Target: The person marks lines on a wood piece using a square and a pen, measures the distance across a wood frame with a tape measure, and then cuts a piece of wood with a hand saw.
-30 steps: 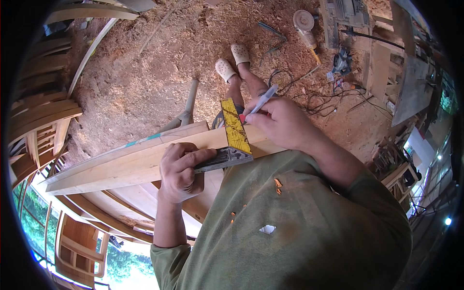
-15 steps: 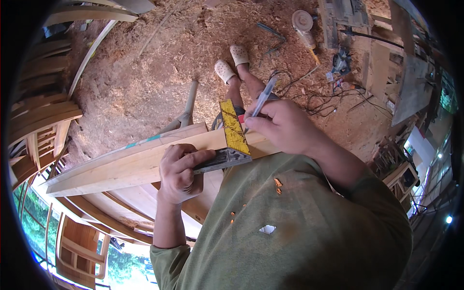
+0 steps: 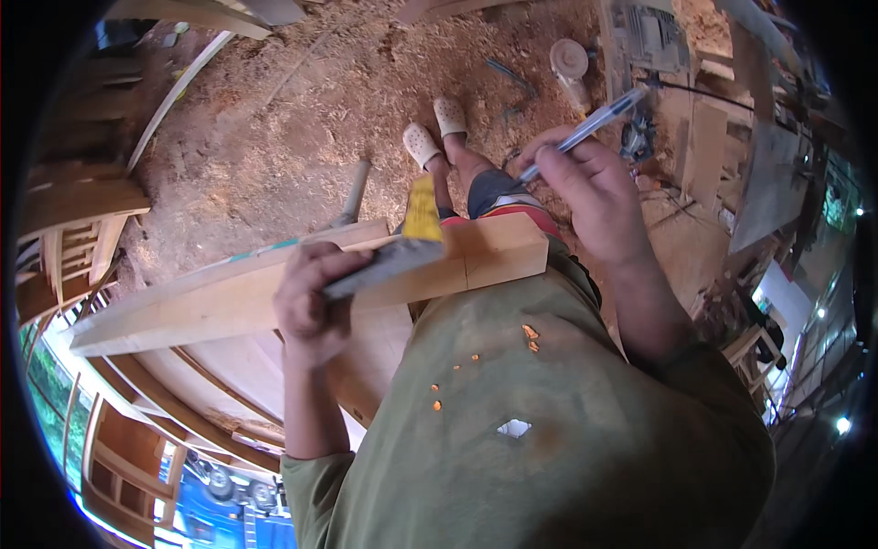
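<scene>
A long pale timber beam (image 3: pixel 494 252) lies crosswise in front of me, with a pencil-like line on its near face. My left hand (image 3: pixel 311 297) grips the dark stock of a square (image 3: pixel 384 263); its yellow blade (image 3: pixel 421 207) stands over the beam, slightly blurred by motion. Raised to the right of the beam's end, my right hand (image 3: pixel 585 192) pinches a clear pen (image 3: pixel 604 119), held diagonally with its lower end between the fingers.
A second board with teal marks (image 3: pixel 270 249) lies behind the beam. Curved wooden frames (image 3: pixel 91 206) are on the left, a boat-like hull (image 3: pixel 201 384) beneath. A grinder-like tool (image 3: pixel 570 64), cables, plywood sheets (image 3: pixel 764 192) and wood shavings lie on the ground around my feet.
My right hand has lifted up and rightward with the pen, uncovering the beam's end. My left hand and the square have shifted left and up from where they were.
</scene>
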Demonstrator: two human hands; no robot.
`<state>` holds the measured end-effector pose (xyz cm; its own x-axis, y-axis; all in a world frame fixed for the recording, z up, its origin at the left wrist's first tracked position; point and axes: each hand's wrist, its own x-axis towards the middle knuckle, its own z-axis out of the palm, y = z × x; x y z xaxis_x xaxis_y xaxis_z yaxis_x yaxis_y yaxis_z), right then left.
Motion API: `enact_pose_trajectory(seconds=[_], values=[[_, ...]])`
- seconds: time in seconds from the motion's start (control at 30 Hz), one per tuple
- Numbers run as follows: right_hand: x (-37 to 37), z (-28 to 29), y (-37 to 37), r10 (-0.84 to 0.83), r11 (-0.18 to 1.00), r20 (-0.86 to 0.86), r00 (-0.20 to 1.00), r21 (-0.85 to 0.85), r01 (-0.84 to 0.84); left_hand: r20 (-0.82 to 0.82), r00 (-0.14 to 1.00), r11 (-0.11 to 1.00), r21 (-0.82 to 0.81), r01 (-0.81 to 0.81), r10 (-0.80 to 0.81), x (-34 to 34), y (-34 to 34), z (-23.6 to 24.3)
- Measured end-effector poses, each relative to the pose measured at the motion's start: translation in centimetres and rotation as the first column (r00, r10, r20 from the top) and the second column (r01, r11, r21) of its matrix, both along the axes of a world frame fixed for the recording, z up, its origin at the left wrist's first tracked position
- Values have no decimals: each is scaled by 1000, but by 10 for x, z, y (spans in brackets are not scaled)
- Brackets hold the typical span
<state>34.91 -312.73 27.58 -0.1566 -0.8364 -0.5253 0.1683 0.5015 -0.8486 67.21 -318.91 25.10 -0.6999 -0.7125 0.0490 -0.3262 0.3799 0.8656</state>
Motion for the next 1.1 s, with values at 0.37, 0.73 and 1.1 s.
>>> enact_pose_trajectory(seconds=[0.37, 0.73, 1.1], values=[[68, -18, 22, 529, 821, -279, 802, -74, -567, -459, -638, 17, 820, -573, 618, 96, 78, 33], [76, -39, 14, 587, 541, -567, 577, -255, -801, -421, -844, -370, 882, -294, -333, 234, 360, -9], [60, -52, 28, 325, 197, -694, 642, -614, -764, -402, -886, -131, 890, -437, 230, -1, 406, -38]])
